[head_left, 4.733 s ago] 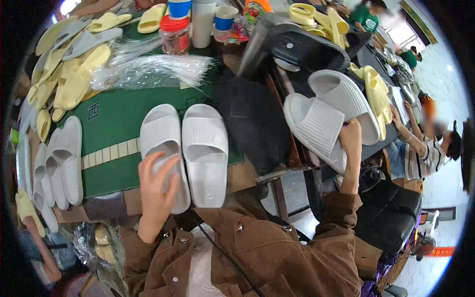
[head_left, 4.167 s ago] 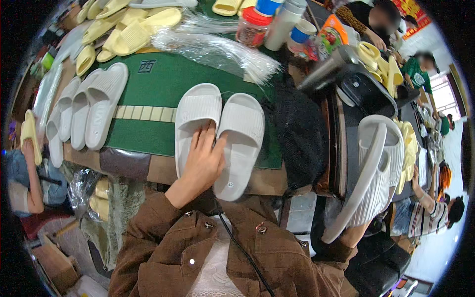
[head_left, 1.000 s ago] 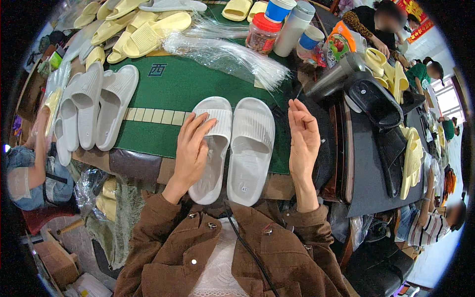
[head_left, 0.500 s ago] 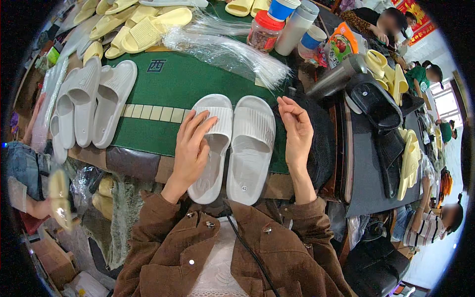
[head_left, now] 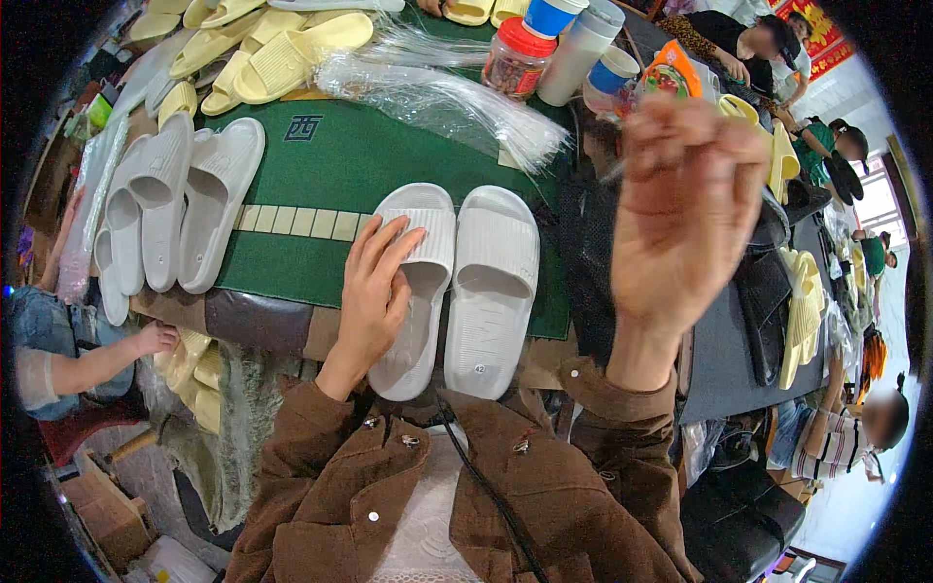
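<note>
A pair of light grey slide sandals lies side by side in front of me, toes away, at the table's near edge. On the ribbed strap of the left slide rest the spread fingers of my left hand. The right slide stands close beside it, untouched. My right hand is raised to the right of the pair, near the dark bag and the black slides. Motion smears its curled fingers, so whether they hold anything is unclear. Beyond the pair lies a bundle of thin clear plastic strands.
Several grey slides stand at the left of the green mat. Yellow slides are piled behind. A red-lidded jar and cups stand at the back. A co-worker's hand touches yellow slides at lower left.
My right hand has risen and moved right, away from the right slide. My left hand stays on the left slide's strap. The co-worker at left has lowered a yellow slide.
</note>
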Demonstrator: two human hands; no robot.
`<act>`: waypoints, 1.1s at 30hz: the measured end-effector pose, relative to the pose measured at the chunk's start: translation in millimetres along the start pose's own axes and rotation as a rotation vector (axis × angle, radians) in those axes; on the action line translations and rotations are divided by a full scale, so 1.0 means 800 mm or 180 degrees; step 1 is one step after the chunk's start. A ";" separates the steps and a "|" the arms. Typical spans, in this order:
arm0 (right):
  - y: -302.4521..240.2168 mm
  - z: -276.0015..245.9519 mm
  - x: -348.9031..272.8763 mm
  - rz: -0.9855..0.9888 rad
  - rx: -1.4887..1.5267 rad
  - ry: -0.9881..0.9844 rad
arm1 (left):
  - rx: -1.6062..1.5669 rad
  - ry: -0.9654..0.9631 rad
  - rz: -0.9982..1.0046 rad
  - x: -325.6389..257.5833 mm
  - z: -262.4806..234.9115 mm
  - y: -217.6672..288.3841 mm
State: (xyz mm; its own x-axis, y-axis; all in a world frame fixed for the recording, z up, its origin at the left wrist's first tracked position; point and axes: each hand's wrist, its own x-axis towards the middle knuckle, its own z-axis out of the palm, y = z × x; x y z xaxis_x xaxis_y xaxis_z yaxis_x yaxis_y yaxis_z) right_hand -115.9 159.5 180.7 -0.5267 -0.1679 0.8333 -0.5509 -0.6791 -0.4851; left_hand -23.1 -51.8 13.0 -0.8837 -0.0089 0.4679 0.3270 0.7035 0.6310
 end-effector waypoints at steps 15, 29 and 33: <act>0.145 -0.139 -0.125 0.2086 -0.1065 0.2787 | 0.0010 0.0049 0.0008 0.000 0.000 0.002; 0.217 -0.170 -0.111 0.2489 -0.1646 0.2410 | 0.0041 0.0018 -0.0043 -0.001 0.010 0.012; 0.225 -0.182 -0.099 0.1896 -0.2726 0.1990 | 0.0020 0.0009 -0.0042 -0.001 0.010 0.011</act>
State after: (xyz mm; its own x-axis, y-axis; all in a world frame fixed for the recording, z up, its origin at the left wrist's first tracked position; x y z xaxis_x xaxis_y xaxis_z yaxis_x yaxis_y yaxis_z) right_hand -267.4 154.7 -11.3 -0.9340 0.2412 0.2635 -0.2412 0.1183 -0.9632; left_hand -22.0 -39.6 12.9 -0.8870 -0.0201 0.4613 0.3133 0.7078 0.6332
